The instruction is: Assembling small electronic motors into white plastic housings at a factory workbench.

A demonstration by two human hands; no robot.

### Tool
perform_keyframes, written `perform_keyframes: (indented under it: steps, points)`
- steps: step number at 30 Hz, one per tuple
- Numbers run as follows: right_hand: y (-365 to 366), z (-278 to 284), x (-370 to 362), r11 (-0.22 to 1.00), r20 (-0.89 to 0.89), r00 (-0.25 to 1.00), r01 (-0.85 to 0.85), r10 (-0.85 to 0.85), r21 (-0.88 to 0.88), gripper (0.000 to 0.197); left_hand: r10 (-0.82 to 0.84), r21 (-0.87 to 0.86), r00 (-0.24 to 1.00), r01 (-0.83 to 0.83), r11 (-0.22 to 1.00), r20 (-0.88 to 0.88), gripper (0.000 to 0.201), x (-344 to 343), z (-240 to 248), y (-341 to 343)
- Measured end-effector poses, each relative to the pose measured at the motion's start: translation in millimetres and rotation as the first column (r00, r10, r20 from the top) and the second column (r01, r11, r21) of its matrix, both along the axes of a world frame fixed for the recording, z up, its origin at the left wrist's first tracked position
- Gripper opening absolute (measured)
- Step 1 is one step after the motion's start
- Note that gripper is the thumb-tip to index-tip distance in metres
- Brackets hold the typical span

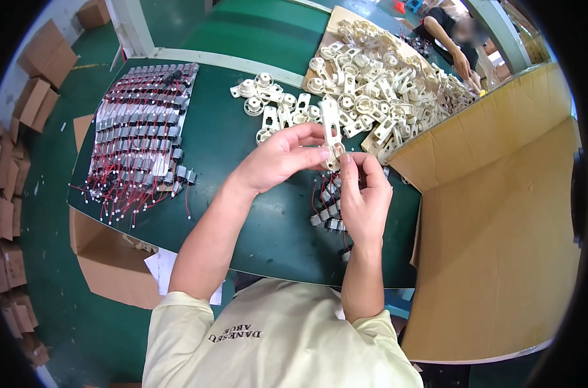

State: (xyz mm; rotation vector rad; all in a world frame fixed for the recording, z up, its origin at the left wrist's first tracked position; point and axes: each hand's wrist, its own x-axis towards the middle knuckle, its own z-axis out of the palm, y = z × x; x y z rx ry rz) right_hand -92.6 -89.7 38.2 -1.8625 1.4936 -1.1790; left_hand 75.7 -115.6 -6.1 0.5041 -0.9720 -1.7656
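Note:
Both hands meet over the green table around one cream plastic housing (331, 123), a long arm with a round cup at its lower end. My left hand (284, 155) pinches the housing near the cup from the left side. At the cup's right edge, my right hand (366, 191) has thumb and forefinger pressed together; whatever sits between those fingertips is too small to make out. Below the hands lie several small grey motors (329, 210) with red wires, partly hidden by my right hand. More cream housings (284, 107) lie just beyond my left hand.
A large pile of cream housings (384, 77) covers a board at the back right. Rows of wired motors (138, 123) fill the table's left. A tall cardboard sheet (501, 226) walls the right side. An open carton (113, 268) stands below the left edge. Another person (455, 45) works beyond the pile.

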Motion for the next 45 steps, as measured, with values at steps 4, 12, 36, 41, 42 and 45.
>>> perform_keyframes:
  steps: [4,12,36,41,42,45]
  points:
    - [2,0,2,1.0,0.001,1.0,0.014,-0.014,0.011,0.01,0.033,-0.041,0.999,-0.033,0.999,0.003,0.036,-5,-5,1]
    - [6,-12,-13,0.996,0.111,0.993,-0.055,0.048,0.067,0.024,0.084,-0.009,0.996,-0.085,0.996,-0.032,0.024,-11,-8,-2]
    - [6,-8,-16,0.977,0.302,0.951,-0.119,0.061,0.179,0.027,0.063,-0.026,0.988,-0.06,0.998,0.138,0.031,-14,-4,2]
    - [3,-15,-20,0.951,0.362,0.922,-0.225,0.138,0.213,0.026,0.136,-0.042,0.978,-0.131,0.99,0.158,0.035,-21,-2,6]
    - [2,-15,-22,0.953,0.361,0.924,-0.216,0.129,0.213,0.026,0.127,-0.042,0.979,-0.122,0.992,0.157,0.035,-21,-2,5]
    - [1,-15,-27,0.96,0.271,0.96,-0.144,0.076,0.239,0.031,0.101,-0.065,0.98,-0.091,0.994,0.172,0.029,-23,0,4]
